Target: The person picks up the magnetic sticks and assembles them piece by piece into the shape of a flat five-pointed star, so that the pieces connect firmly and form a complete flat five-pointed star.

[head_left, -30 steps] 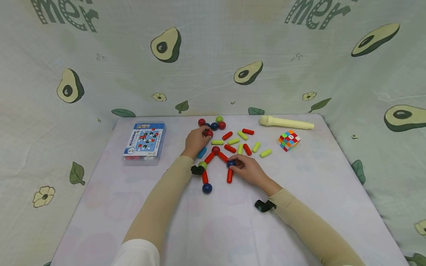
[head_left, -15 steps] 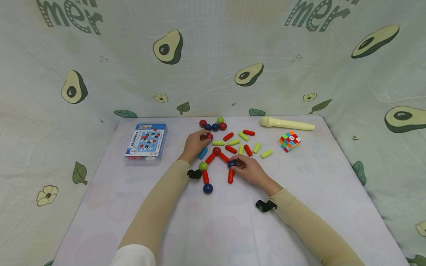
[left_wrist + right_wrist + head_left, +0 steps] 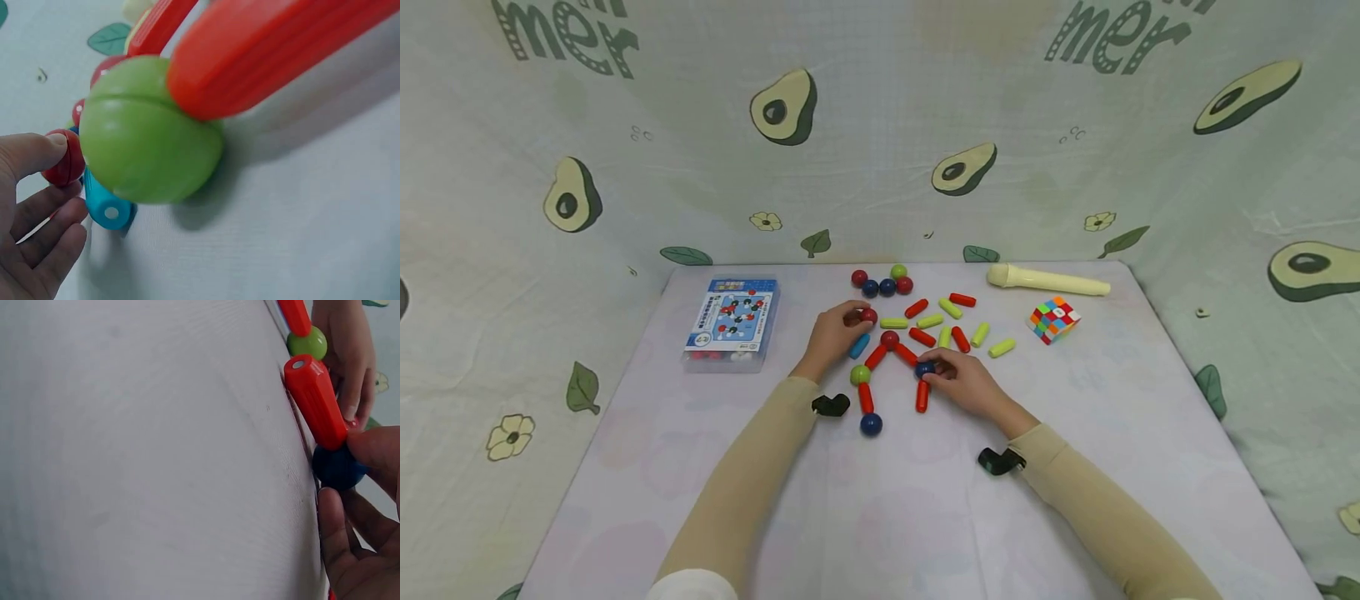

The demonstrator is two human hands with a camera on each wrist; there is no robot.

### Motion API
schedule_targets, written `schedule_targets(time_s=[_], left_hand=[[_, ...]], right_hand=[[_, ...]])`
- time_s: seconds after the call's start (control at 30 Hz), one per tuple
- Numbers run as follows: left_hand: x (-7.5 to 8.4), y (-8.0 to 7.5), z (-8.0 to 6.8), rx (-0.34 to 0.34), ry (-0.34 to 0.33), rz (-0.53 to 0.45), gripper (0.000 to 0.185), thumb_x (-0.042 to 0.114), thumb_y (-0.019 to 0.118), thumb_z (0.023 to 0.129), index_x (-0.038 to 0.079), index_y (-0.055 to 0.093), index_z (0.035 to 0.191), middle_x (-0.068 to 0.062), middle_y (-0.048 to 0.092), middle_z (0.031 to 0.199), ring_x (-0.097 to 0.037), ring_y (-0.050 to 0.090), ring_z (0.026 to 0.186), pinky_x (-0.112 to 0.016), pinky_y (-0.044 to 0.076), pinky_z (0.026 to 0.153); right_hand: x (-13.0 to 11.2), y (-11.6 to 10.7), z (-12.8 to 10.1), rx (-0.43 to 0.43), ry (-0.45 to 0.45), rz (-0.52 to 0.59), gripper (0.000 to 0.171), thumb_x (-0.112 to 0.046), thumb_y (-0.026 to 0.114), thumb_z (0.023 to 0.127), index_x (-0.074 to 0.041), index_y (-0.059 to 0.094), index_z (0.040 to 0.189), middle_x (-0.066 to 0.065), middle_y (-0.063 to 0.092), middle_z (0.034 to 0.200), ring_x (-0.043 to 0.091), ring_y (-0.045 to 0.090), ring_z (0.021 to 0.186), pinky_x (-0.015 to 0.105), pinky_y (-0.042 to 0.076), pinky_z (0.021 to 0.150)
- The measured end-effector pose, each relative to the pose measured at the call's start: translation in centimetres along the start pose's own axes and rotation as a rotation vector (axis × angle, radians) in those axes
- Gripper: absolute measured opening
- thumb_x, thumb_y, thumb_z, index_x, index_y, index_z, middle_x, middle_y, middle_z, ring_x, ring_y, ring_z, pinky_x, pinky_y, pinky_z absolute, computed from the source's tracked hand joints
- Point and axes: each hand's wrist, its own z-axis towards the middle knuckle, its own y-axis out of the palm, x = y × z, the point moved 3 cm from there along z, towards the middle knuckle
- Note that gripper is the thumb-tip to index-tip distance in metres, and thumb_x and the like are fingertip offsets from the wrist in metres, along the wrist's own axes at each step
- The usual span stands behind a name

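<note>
**Ball-and-Rod Chain: Grip and Clearance**

Nearest, in front of the chain (image 3: pixel 889 340): bare tabletop (image 3: pixel 880 517), with room to pull back. At the chain's right bend: right hand (image 3: pixel 958 379), pinching a blue ball (image 3: pixel 925 369). Just beyond and left of the chain's peak: left hand (image 3: pixel 835 333), pinching a red ball (image 3: pixel 869 316). Presumably light, stiff, smooth; hold across the balls' sides. Behind the chain: loose rods (image 3: pixel 922 337), then the back edge (image 3: pixel 805 268); limit reach.

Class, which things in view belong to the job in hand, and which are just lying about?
Apparently in the job:
red ball, in the left hand
blue ball, in the right hand
joined chain
loose balls
loose rods

Probably just lying about:
puzzle cube
cream microphone-shaped object
plastic box, set apart
</note>
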Motion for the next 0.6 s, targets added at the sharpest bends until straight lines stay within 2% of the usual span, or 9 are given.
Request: schedule_targets(time_s=[0.3, 0.47, 0.6], left_hand=[[1.4, 0.3, -2.1, -0.034, 0.031, 0.002, 0.039, 0.028, 0.073, 0.096, 0.025, 0.064, 0.134, -0.002, 0.067, 0.122, -0.022, 0.058, 0.11, -0.039, 0.053, 0.093], [2.2, 0.6, -3.8, -0.057, 0.053, 0.024, 0.039, 0.031, 0.073, 0.096, 0.027, 0.064, 0.133, 0.0, 0.068, 0.12, -0.021, 0.059, 0.108, -0.036, 0.054, 0.089], [2.8, 1.1, -5.5, -0.107, 0.071, 0.057, 0.04, 0.031, 0.076, 0.094, 0.028, 0.066, 0.133, -0.001, 0.068, 0.122, -0.022, 0.059, 0.107, -0.036, 0.054, 0.086]], right_hand=[[0.3, 0.0, 0.2, 0.004, 0.012, 0.001, 0.029, -0.023, 0.07, 0.098, -0.024, 0.068, 0.127, -0.002, 0.066, 0.105, 0.019, 0.06, 0.094, 0.036, 0.052, 0.085], [0.3, 0.0, 0.3, 0.005, 0.014, -0.006, 0.029, -0.023, 0.07, 0.098, -0.024, 0.068, 0.127, -0.001, 0.066, 0.103, 0.02, 0.06, 0.093, 0.037, 0.052, 0.085], [0.4, 0.0, 0.3, 0.002, 0.026, -0.009, 0.029, -0.022, 0.069, 0.099, -0.024, 0.068, 0.128, -0.001, 0.066, 0.103, 0.019, 0.06, 0.094, 0.036, 0.052, 0.086]])
